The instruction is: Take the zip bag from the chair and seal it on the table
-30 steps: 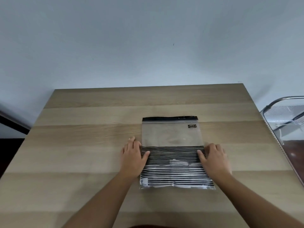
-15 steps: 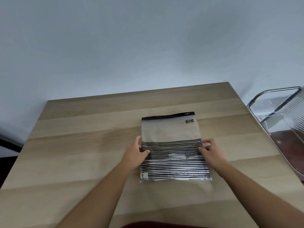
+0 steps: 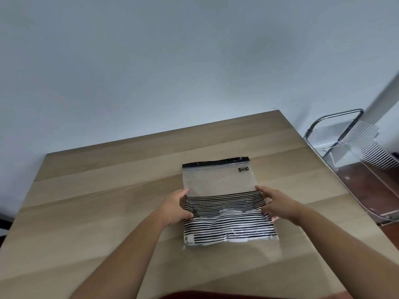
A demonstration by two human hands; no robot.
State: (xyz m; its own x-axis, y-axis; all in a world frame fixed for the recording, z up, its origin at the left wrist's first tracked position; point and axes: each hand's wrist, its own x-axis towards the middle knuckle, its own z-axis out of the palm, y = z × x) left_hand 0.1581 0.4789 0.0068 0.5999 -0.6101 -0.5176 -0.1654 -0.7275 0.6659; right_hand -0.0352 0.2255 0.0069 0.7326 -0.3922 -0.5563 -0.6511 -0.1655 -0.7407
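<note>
Right now the zip bag (image 3: 224,203) lies flat on the wooden surface (image 3: 97,201), its black zip strip (image 3: 216,163) at the far end from me and its black-and-white striped half nearer me. My left hand (image 3: 174,207) pinches the bag's left edge, thumb on top of the stripes and fingers curled against the side. My right hand (image 3: 278,205) grips the bag's right edge the same way, fingertips pressed on the plastic. Beyond the bag's right side, past the surface's edge, stands the clear chair (image 3: 354,152) with a chrome frame.
</note>
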